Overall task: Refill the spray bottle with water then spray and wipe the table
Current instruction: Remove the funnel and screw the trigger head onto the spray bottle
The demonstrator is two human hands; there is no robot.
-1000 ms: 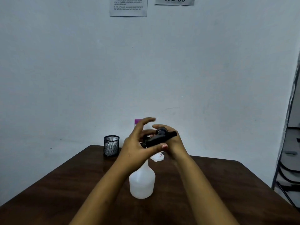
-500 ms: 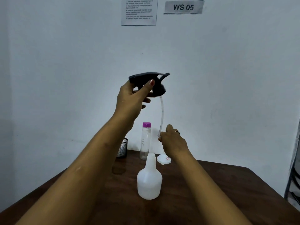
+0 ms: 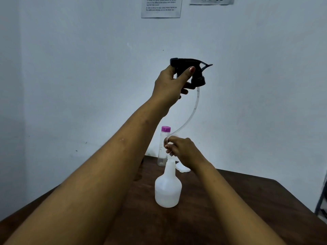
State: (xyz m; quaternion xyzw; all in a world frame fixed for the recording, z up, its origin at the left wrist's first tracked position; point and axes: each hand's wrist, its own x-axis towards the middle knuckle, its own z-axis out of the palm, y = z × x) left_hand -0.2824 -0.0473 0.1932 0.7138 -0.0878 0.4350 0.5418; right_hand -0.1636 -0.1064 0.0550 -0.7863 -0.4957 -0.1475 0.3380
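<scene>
left hand (image 3: 170, 85) grips the black plastic trigger spray head (image 3: 189, 69) high, likely so its clear dip tube (image 3: 192, 110) clears the translucent white plastic spray bottle (image 3: 167, 190), uncapped on the dark wooden table (image 3: 238, 200); right hand (image 3: 182, 149) pinches the tube's end at the bottle's 12 o'clock.

Spray bottle (image 3: 168, 190) upright, uncapped — trigger head (image 3: 184, 63) aloft; tube (image 3: 195, 105) bowed.
</scene>
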